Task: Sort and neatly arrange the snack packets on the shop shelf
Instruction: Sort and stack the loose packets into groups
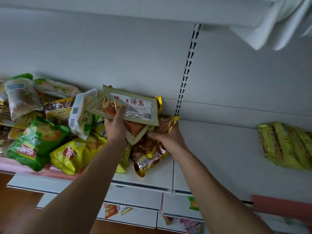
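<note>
1. Your left hand (116, 128) grips a fan of flat green-bordered packets (135, 107), thumb over the front. The fan is lifted off the shelf (211, 157), close to the back wall, at the right edge of the loose heap (50, 132).
2. Your right hand (168, 139) curls round a brown-and-gold packet (166, 124) just under the fan, thumb touching the fan's lower corner.
3. Square the fan before setting it down: tap the long edges on the shelf. The top packet shows its printed label and the lower ones their clear side, so turn them to match.
4. Keep the brown-and-gold packet out of that stack; it is a different kind.
5. The bare stretch between the heap and the yellow-green stack (287, 146) looks the best spot.
</note>
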A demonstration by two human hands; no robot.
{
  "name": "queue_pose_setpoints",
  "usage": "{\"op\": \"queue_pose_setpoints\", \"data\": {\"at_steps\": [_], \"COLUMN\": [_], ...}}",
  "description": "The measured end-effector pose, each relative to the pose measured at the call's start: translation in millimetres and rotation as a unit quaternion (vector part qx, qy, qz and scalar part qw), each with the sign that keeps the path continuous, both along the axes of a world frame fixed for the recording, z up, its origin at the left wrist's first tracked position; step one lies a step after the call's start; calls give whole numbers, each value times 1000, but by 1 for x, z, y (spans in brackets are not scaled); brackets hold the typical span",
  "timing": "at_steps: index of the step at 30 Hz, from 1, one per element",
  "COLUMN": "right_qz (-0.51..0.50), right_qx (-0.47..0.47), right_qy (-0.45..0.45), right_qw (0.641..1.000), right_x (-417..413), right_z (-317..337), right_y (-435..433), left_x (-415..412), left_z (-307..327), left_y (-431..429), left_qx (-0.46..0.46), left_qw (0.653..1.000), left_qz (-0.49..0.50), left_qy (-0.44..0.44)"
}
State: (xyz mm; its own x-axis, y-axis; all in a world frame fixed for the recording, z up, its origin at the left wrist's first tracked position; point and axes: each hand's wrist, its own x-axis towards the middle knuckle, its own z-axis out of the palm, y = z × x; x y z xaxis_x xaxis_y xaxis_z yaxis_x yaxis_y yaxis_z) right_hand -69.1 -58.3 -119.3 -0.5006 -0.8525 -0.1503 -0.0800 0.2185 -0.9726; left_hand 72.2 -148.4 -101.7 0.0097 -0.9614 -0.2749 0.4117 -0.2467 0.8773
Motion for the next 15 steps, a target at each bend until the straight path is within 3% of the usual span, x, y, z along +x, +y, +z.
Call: {"op": "queue_pose_setpoints", "data": {"at_steps": [3,6,11,15], "right_qz": [-37,-74,-118,-209], "right_qx": [24,59,23,17], "right_qy": [59,4,-62,-108], "right_qw": [997,996,991,972], "right_x": [7,6,-20,-60], "right_z": [-1,-2,5,11], "right_y": [-6,-4,20,56], "left_x": [-2,-3,-23,-38], "left_z": [0,1,7,17], "left_y": [1,4,16,21], "left_qx": [4,8,26,19], "left_qw": [1000,1000,999,999], "left_qz": [8,-3,-21,-27], "left_qy": [-6,8,27,37]}}
